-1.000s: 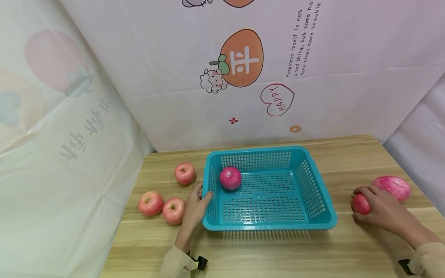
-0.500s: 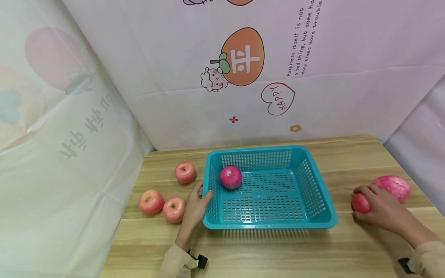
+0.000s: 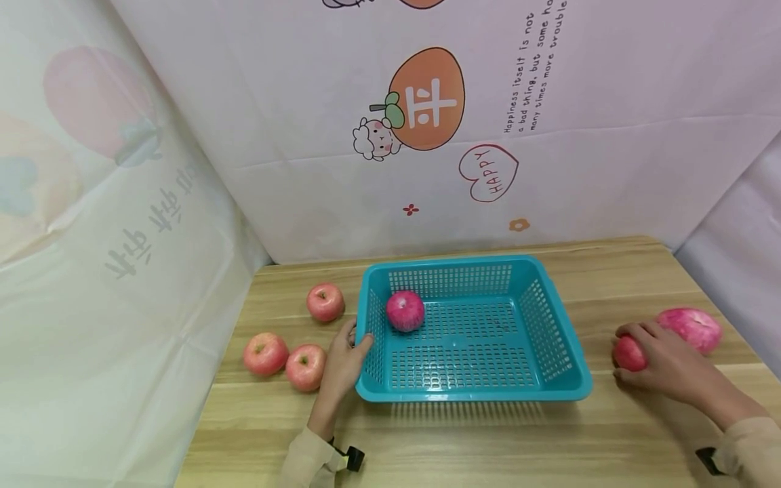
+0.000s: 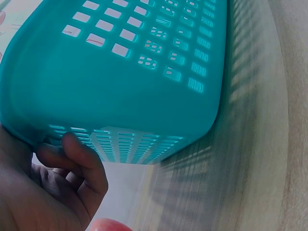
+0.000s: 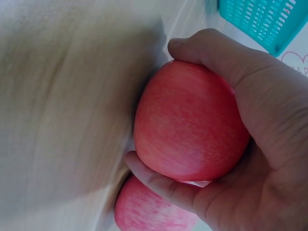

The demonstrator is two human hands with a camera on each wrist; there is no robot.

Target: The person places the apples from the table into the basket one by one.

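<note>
A turquoise plastic basket point(image 3: 460, 396) with slotted walls stands mid-table. My left hand point(image 3: 344, 362) grips its left rim; in the left wrist view the curled fingers point(image 4: 86, 163) lie against the outer wall. One deep pink apple point(image 3: 405, 311) sits in the basket's left end. At the right side of the table my right hand point(image 3: 665, 362) holds a red apple point(image 3: 630, 354). The right wrist view shows that apple point(image 5: 190, 122) low by the tabletop, thumb on one side and fingers on the other. Just behind the right hand lies a larger pink mottled fruit point(image 3: 692, 329).
Left of the basket rest three light red apples: one at the back point(image 3: 325, 302), one at the far left point(image 3: 265, 354) and one beside the left hand point(image 3: 306, 367). A printed white cloth point(image 3: 342, 210) hangs behind the wooden table point(image 3: 464, 447).
My right hand has shifted slightly left with the red apple in its grasp. The left hand and the basket stay in place.
</note>
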